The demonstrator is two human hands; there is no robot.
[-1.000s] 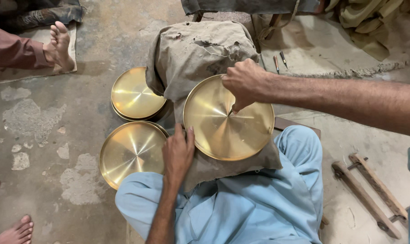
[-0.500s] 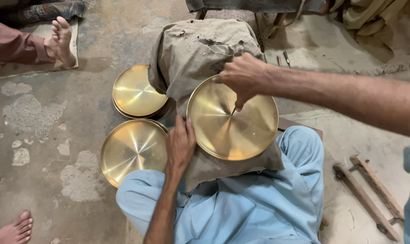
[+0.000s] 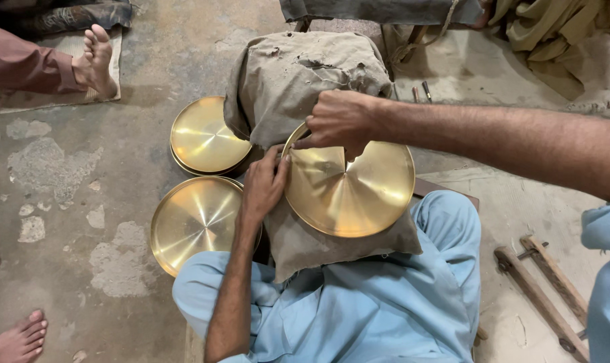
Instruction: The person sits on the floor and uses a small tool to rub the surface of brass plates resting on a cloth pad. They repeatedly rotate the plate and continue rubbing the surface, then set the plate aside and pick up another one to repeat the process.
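Plate (image 3: 352, 185), brass and round, lies tilted on a cloth pad (image 3: 298, 74) over the person's lap, approx. centre of view. Left hand (image 3: 263, 185) is at the plate's 9 o'clock edge, fingers curled against the rim, steadying it. Right hand (image 3: 338, 121) is at 12 o'clock, fist closed on a thin tool w/ its tip on the plate face; the tool itself is mostly hidden, so can't tell its kind.

Two more plates lie on the floor, one at 9 o'clock of the pad (image 3: 204, 138), one at 8 o'clock (image 3: 196, 222). Both look as shiny as the lap plate, so which are done vs. waiting can't be told. Judging by that, work is under way on one plate of three, no visible marks on it yet.

Wooden tools (image 3: 544, 282) lie at 4 o'clock; another person's foot (image 3: 96, 57) at 10 o'clock.
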